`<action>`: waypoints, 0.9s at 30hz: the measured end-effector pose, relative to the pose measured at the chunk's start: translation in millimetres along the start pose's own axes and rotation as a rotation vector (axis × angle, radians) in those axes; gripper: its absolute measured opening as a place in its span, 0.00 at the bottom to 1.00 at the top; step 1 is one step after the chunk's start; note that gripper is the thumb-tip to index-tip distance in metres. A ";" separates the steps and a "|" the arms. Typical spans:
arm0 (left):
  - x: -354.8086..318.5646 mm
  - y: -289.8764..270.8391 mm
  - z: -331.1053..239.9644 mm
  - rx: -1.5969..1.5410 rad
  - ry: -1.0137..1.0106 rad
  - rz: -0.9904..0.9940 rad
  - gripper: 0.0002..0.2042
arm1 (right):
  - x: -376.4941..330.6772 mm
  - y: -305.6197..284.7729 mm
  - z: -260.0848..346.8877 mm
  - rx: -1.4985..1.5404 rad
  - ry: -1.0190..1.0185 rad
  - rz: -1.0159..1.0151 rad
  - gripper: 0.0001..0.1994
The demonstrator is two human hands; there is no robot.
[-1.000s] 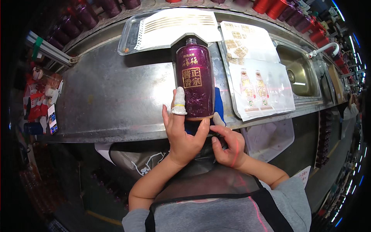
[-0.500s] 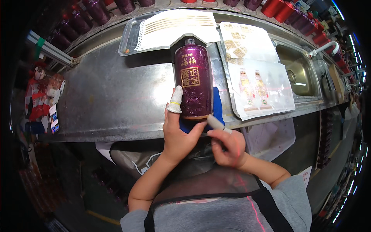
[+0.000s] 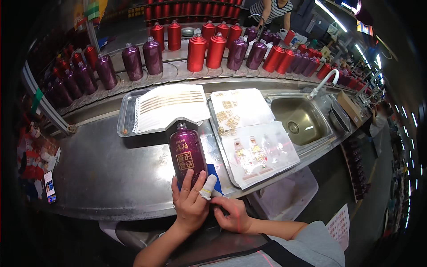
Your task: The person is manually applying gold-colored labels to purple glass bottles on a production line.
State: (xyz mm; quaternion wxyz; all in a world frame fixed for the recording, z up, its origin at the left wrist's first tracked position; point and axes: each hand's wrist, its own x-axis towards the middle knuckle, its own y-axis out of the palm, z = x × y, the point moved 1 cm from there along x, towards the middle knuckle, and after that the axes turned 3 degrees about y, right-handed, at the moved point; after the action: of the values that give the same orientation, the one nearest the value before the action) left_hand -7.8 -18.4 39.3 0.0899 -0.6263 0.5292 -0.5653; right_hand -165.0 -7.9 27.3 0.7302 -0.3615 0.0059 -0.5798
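Note:
A purple bottle (image 3: pixel 183 144) with gold lettering lies in a dark angular cradle (image 3: pixel 195 120), its neck pointing away from me. My left hand (image 3: pixel 191 207) is spread over the bottle's lower part, fingers wrapped on its face; the index finger wears a white cover with a yellow band. Close beside the bottle's base is my right hand (image 3: pixel 233 216), its fingers curled in. A white-covered fingertip of it is partly hidden behind my left hand, so what it touches cannot be made out. Blue cloth (image 3: pixel 216 180) shows beside the base.
Sheets with gold strips (image 3: pixel 169 107) lie on a clear tray (image 3: pixel 126 113). Gold label sheets (image 3: pixel 249 104) lie right, before a sink (image 3: pixel 302 127) with a white faucet (image 3: pixel 327 82). Red bottles (image 3: pixel 196 53) and purple ones line a conveyor (image 3: pixel 173 78). Another person (image 3: pixel 271 11) stands beyond.
The view has tilted up, showing more of the conveyor. My left hand has moved from the bottle's side onto its front. My right hand has come in close against the left near the base.

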 end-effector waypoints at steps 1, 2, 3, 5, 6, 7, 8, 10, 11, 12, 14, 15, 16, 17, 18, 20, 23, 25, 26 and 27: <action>2.3 0.9 1.9 -0.005 0.005 -0.002 0.22 | 1.2 -0.8 1.4 0.051 0.064 -0.019 0.13; 3.8 1.4 4.0 -0.002 0.018 -0.008 0.22 | 1.6 -0.5 1.7 0.105 0.131 -0.037 0.13; 5.7 1.7 4.9 0.002 0.029 -0.012 0.22 | 1.6 -1.2 1.0 0.105 0.135 -0.036 0.13; 8.5 1.9 6.9 -0.001 0.014 -0.030 0.22 | -0.4 -1.6 -2.6 0.123 0.228 -0.014 0.12; 8.9 1.4 8.1 0.002 0.002 -0.055 0.22 | 0.5 -1.8 -3.5 0.127 0.232 -0.010 0.12; 7.2 2.2 9.8 -0.035 -0.019 -0.056 0.23 | 1.5 -1.8 -4.5 0.136 0.269 0.008 0.13; 4.3 2.6 11.3 -0.034 -0.023 -0.051 0.23 | 1.4 -1.1 -5.4 0.144 0.306 0.026 0.13; -1.1 3.2 14.7 -0.099 -0.052 -0.086 0.27 | 0.6 0.2 -8.9 0.156 0.283 0.015 0.13; -2.6 1.1 16.1 -0.111 -0.059 -0.084 0.30 | 2.1 -0.6 -8.3 0.160 0.270 0.015 0.13; -6.4 0.6 18.8 -0.110 -0.059 -0.084 0.30 | 2.8 -0.5 -7.4 0.165 0.257 0.013 0.13; -16.3 1.4 26.1 -0.166 -0.099 -0.119 0.30 | 1.8 0.9 -6.3 0.166 0.297 0.026 0.13; -22.8 2.1 30.3 -0.175 -0.119 -0.102 0.29 | 0.6 2.1 -6.5 0.166 0.339 0.037 0.14; -25.7 1.7 31.2 -0.176 -0.117 -0.102 0.29 | 0.2 3.1 -6.7 0.166 0.339 0.035 0.14; -27.3 1.3 32.1 -0.214 -0.149 -0.101 0.29 | 0.3 3.9 -6.7 0.153 0.313 0.021 0.14; -29.0 0.4 33.4 -0.249 -0.183 -0.100 0.29 | 0.3 4.9 -6.5 0.143 0.287 0.010 0.14; -30.6 -2.4 36.8 -0.242 -0.180 -0.088 0.29 | 2.1 5.3 -5.8 0.133 0.276 0.010 0.14; -33.4 -6.1 42.8 -0.284 -0.224 -0.036 0.29 | 2.6 4.6 -5.1 0.105 0.274 0.039 0.14; -36.1 -6.6 49.2 -0.228 -0.205 0.061 0.30 | 4.3 4.9 -3.3 0.088 0.280 0.069 0.14; -36.2 -5.1 51.8 -0.227 -0.207 0.058 0.30 | 6.4 5.2 -1.8 0.073 0.264 0.057 0.15; -37.2 -4.0 55.7 -0.255 -0.240 0.097 0.31 | 7.1 7.2 1.0 0.060 0.252 0.044 0.15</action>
State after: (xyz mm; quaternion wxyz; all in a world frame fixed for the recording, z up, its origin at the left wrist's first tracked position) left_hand 46.6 -15.3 0.1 0.0994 -0.6695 0.6117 -0.4096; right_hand -156.1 -12.9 27.1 0.7468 -0.2635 0.0881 -0.6042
